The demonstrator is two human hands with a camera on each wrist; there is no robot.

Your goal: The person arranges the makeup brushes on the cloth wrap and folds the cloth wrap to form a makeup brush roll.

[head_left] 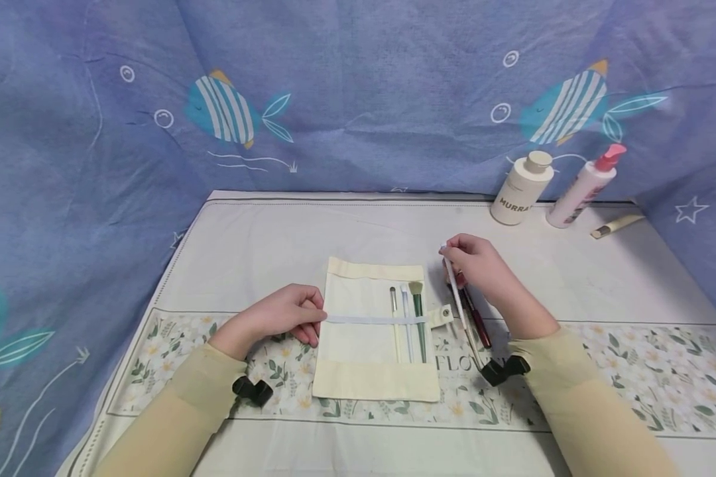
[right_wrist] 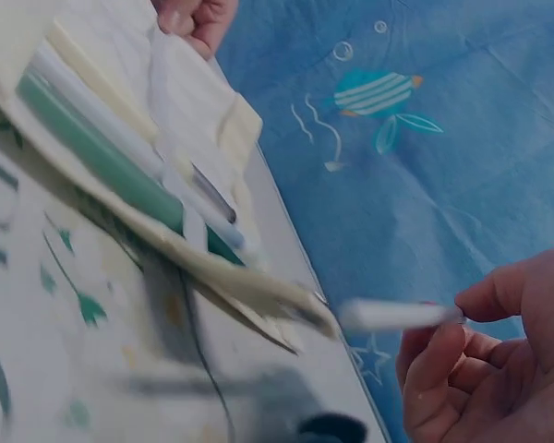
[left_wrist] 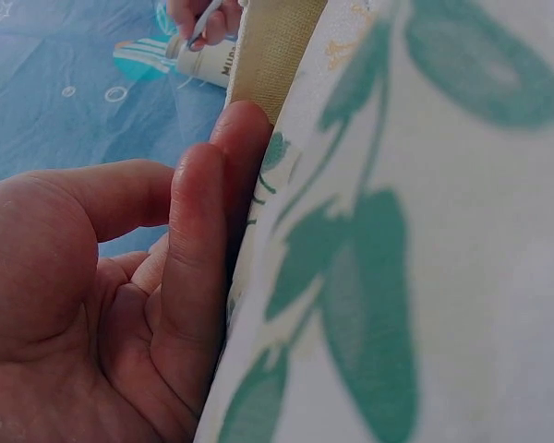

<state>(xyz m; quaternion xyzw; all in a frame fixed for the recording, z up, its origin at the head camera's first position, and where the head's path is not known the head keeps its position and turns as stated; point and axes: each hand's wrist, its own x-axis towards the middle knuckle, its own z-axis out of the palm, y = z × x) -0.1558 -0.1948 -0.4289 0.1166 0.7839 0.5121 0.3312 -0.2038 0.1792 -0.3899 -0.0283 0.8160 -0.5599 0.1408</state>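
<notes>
In the head view, a cream cloth brush roll (head_left: 358, 344) lies unrolled on the table, with an elastic band across it. Tucked under the band at its right are a small cream-handled brush (head_left: 395, 324), a white one (head_left: 406, 321) and a green-handled brush (head_left: 419, 324). My left hand (head_left: 289, 315) pinches the roll's left edge near the band. Between thumb and fingers, my right hand (head_left: 474, 262) holds a slim white-handled brush (head_left: 453, 285) just right of the roll; it looks blurred in the right wrist view. Beneath that hand lies a dark red handle (head_left: 479, 324), its upper end hidden.
A snap tab (head_left: 439, 317) sticks out from the roll's right side. At the back right stand a white bottle (head_left: 519, 192) and a pink-topped pump bottle (head_left: 581, 192). A flat cream-handled brush (head_left: 617, 226) lies beside them. Blue fish-print fabric (head_left: 364, 99) hangs behind the table.
</notes>
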